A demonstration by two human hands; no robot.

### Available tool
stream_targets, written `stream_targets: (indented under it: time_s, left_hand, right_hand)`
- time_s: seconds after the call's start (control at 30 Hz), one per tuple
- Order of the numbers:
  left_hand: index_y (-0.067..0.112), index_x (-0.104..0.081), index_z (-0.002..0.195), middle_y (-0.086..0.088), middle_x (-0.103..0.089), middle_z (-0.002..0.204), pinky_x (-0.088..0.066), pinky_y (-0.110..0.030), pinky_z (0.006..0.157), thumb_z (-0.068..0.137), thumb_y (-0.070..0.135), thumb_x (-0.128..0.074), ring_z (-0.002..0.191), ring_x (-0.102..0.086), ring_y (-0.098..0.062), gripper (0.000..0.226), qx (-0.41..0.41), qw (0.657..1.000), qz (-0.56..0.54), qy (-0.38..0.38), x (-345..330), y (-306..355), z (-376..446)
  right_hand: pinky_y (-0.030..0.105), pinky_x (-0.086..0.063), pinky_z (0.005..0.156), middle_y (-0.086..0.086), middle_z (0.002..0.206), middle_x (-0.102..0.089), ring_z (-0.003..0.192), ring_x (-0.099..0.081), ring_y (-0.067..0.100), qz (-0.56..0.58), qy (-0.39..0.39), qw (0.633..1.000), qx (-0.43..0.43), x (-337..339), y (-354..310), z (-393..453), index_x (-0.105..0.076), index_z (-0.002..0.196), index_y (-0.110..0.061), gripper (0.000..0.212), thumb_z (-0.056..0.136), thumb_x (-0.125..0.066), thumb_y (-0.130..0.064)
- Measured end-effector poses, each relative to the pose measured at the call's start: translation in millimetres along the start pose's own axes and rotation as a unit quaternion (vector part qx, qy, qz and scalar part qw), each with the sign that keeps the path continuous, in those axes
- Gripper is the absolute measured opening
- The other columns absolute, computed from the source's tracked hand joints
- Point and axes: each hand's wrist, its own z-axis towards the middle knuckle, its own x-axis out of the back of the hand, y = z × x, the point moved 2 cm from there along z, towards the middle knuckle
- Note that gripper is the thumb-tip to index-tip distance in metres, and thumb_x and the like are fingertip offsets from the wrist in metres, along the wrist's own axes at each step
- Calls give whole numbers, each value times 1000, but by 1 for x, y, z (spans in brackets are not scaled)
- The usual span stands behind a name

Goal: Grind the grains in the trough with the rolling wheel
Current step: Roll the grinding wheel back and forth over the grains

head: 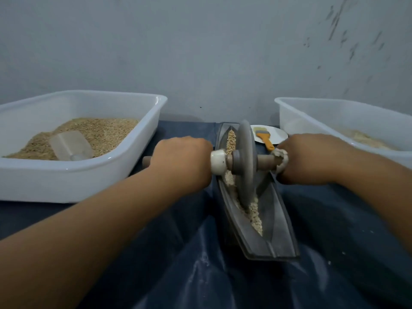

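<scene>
A grey boat-shaped trough [277, 221] lies lengthwise in the middle of the blue-covered table. Pale crushed grains [256, 216] fill its near groove and browner whole grains [231, 140] its far end. The grey rolling wheel [245, 161] stands upright in the groove around the trough's middle, on a wooden axle [266, 161] wrapped with white tape on both sides. My left hand [181, 159] grips the axle's left end. My right hand [312, 158] grips the right end.
A white tub [138, 157] at the left holds brown grain and a clear plastic scoop [71, 144]. Another white tub [287, 114] at the right holds pale ground meal. Behind the trough, a white plate [278, 134] carries an orange-handled brush [265, 139]. A grey wall stands close behind.
</scene>
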Motion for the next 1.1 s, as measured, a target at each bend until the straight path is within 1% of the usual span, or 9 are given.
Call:
stream_targets:
  time_s: [0.1, 0.23, 0.33, 0.43, 0.57, 0.7, 0.9, 0.97, 1.1]
  left_hand:
    - [28, -47, 80, 6, -42, 67, -37, -32, 62, 78, 28, -64, 64, -45, -18, 17, 8, 999, 3, 36, -10, 1, 37]
    - [27, -54, 87, 3, -43, 69, -38, -34, 65, 77, 31, -68, 70, -48, -22, 17, -2, 997, 17, 78, -13, 1, 77]
    - [29, -54, 86, 5, -39, 66, -37, -33, 66, 77, 28, -66, 71, -47, -23, 15, -19, 995, 30, 91, -13, -1, 90]
    - [30, -53, 84, 6, -41, 66, -39, -33, 67, 77, 30, -66, 70, -47, -22, 14, -34, 995, 28, 89, -16, -4, 87]
    - [29, -50, 80, 7, -42, 63, -43, -33, 65, 77, 34, -69, 68, -52, -20, 20, -52, 994, 51, 86, -12, 1, 71]
    - [27, -56, 86, 6, -44, 66, -48, -34, 68, 78, 32, -69, 71, -55, -19, 16, -62, 995, 55, 57, -3, 6, 52]
    - [27, -60, 102, 3, -59, 84, -51, -35, 73, 79, 28, -68, 79, -59, -20, 25, -64, 997, 38, -34, 17, 11, 15]
    - [27, -59, 99, 3, -60, 83, -52, -35, 73, 78, 27, -67, 77, -59, -19, 22, -69, 995, 37, -54, 23, 10, 2]
    - [27, -48, 76, 6, -54, 71, -43, -28, 58, 72, 25, -65, 61, -52, -12, 17, -83, 992, 37, -87, 38, 8, -14]
  right_hand:
    - [28, -39, 59, -9, 72, -53, 72, -57, 20, -20, 64, 997, -23, -12, 5, 44, -50, 69, -25, 16, 75, -56, -38]
    - [25, -32, 51, -7, 73, -57, 62, -53, 16, 0, 105, 994, -40, -21, 16, 88, -52, 69, -26, 9, 74, -55, -33]
    - [24, -31, 50, -7, 71, -56, 60, -51, 14, 13, 125, 991, -45, -27, 22, 98, -52, 69, -27, 7, 71, -56, -32]
    - [26, -34, 53, -8, 71, -54, 63, -53, 17, 20, 121, 992, -35, -28, 21, 91, -52, 70, -27, 15, 63, -53, -41]
    - [27, -38, 59, -7, 84, -60, 70, -53, 19, 52, 84, 994, -43, -33, 20, 69, -53, 80, -25, 21, 65, -57, -41]
    - [24, -30, 51, -11, 74, -55, 62, -49, 8, 74, 51, 995, -53, -36, 19, 45, -53, 73, -25, 18, 65, -59, -40]
    - [28, -41, 54, 0, 73, -63, 65, -59, 18, 118, -28, 992, -32, -15, 8, 2, -59, 73, -21, 18, 66, -72, -31]
    - [27, -43, 54, 1, 73, -67, 62, -60, 18, 151, -56, 987, -21, -7, 7, -18, -61, 77, -20, 19, 64, -72, -28]
    - [23, -43, 43, -5, 55, -61, 45, -55, 10, 216, -107, 970, 0, 10, 9, -47, -64, 78, -25, 19, 66, -78, -24]
